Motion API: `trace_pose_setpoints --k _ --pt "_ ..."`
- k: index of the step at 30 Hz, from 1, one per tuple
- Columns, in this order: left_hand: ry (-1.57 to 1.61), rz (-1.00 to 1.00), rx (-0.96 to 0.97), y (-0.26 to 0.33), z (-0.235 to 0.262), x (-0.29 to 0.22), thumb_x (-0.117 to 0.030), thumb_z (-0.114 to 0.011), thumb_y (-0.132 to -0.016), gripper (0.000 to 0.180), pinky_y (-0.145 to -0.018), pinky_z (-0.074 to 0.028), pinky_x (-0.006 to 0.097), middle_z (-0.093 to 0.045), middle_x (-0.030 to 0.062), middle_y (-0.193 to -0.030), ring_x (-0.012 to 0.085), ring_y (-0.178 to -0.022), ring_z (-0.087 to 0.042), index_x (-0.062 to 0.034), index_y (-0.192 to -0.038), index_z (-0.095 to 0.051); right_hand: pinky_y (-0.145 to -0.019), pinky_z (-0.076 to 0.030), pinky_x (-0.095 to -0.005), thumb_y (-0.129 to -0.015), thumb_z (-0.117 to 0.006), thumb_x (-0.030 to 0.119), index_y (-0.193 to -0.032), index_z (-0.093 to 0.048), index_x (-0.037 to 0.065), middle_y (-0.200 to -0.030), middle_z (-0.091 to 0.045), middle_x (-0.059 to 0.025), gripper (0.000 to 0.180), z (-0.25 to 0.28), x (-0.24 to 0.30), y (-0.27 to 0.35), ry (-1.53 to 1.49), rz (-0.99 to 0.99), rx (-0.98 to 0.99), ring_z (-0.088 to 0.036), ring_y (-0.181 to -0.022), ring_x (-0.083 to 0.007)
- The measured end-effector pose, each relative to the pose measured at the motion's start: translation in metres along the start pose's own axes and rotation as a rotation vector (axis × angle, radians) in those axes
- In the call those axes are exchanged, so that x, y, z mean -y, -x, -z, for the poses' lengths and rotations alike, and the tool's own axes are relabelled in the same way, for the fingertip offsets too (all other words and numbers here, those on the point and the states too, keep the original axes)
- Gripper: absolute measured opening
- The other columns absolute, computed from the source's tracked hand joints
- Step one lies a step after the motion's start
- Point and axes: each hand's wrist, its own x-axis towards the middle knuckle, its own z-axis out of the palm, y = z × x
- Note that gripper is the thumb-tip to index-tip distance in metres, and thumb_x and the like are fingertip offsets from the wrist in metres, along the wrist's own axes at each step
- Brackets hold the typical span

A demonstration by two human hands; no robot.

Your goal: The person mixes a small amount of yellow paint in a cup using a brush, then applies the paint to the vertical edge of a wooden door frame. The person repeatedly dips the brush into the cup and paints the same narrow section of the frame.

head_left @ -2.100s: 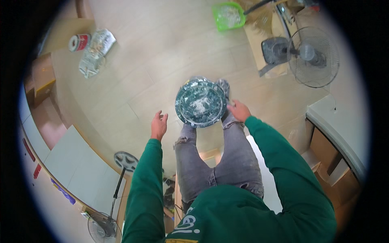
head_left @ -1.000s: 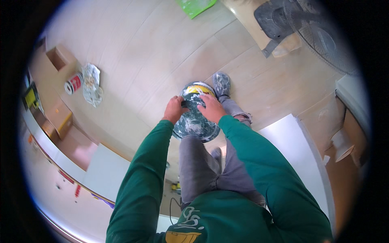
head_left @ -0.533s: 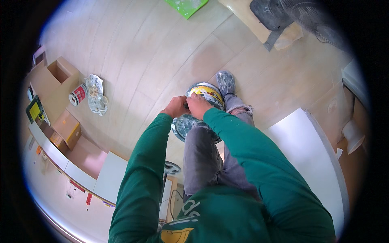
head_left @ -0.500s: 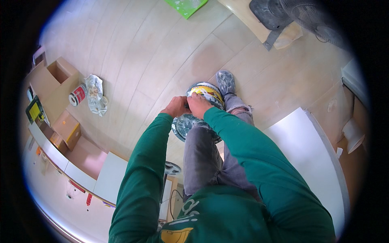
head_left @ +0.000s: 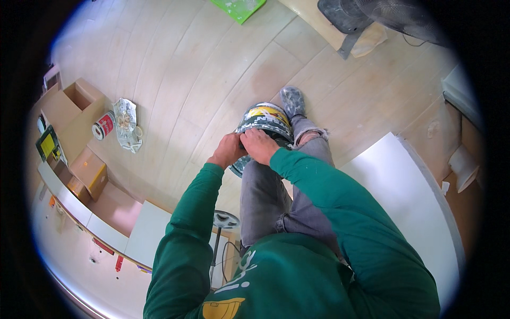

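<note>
Bucket (head_left: 264,121), a paint-smeared one with a yellow label patch, is held tipped over just above the knees of a person in grey jeans, right in the middle of the head view. It's gripped from the near side by both hands. The left hand (head_left: 227,151) is curled shut around the lower rim, knuckles up, and the right hand (head_left: 259,144) is clamped over the rim just beside it, the two hands touching. Both sleeves are dark green. A spattered shoe (head_left: 292,100) is seen just past the bucket on the pale wood floor (head_left: 175,69). Well off to the left, a red-and-white can (head_left: 103,125) lies on its side next to a crumpled plastic wrapper (head_left: 127,123), near an open cardboard box (head_left: 74,103). A white board (head_left: 409,196) is laid flat on the right. A green tray (head_left: 237,7) is cut off by the top edge.
</note>
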Motion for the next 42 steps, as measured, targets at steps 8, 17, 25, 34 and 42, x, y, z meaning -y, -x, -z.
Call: trace_pose_setpoints --k 8,17,25,34,42 --pt "0.014 -0.009 -0.213 0.087 -0.02 -0.045 -0.021 -0.091 -0.073 0.038 -0.091 -0.054 0.051 -0.069 0.0167 -0.098 0.0408 -0.101 -0.065 -0.0057 -0.101 -0.069 -0.094 -0.052 -0.0466 -0.095 -0.059 0.009 -0.108 -0.06 0.005 -0.106 -0.063 -0.0138 0.014 0.026 0.052 0.062 -0.057 0.077 -0.031 -0.063 -0.107 -0.033" --pt "0.081 0.15 -0.292 0.242 -0.07 -0.116 -0.02 -0.09 -0.074 0.044 -0.099 -0.051 0.054 -0.064 0.0163 -0.113 0.041 -0.116 -0.061 -0.0076 -0.108 -0.066 -0.088 -0.054 -0.0521 -0.085 -0.071 0.007 -0.109 -0.057 0.006 -0.105 -0.062 -0.0166 0.028 0.04 0.138 0.167 -0.221 0.134 0.226 -0.064 -0.106 -0.0399" --pt "1.036 0.942 -1.014 0.339 -0.238 -0.133 -0.023 -0.08 -0.095 0.067 -0.12 -0.041 0.05 -0.041 0.0276 -0.164 0.0386 -0.143 -0.05 0.0049 -0.149 -0.052 -0.088 -0.056 -0.049 -0.086 -0.072 0.009 -0.112 -0.058 0.007 -0.106 -0.061 -0.0145 0.03 -0.042 0.196 0.241 -0.192 0.275 0.348 -0.065 -0.106 -0.0367" --pt "2.254 0.853 -1.172 0.313 -0.382 -0.154 -0.019 -0.057 -0.112 0.026 -0.084 -0.065 0.037 -0.072 0.0092 -0.119 0.0185 -0.102 -0.073 -0.0006 -0.129 -0.06 -0.086 -0.056 -0.046 -0.095 -0.078 0.027 -0.113 -0.072 0.003 -0.104 -0.07 -0.0167 0.03 -0.09 0.148 0.218 -0.275 -0.007 0.6 -0.07 -0.095 -0.0357" --pt "2.084 0.78 -1.411 0.27 -0.384 -0.186 -0.002 -0.074 -0.102 0.04 -0.092 -0.056 0.03 -0.071 0.0104 -0.119 0.014 -0.106 -0.069 0.0044 -0.137 -0.055 -0.091 -0.06 -0.0563 -0.094 -0.079 0.028 -0.149 -0.053 0.014 -0.12 -0.068 -0.0219 0.062 -0.133 -0.001 0.046 0.689 0.082 0.58 -0.072 -0.108 -0.0443"
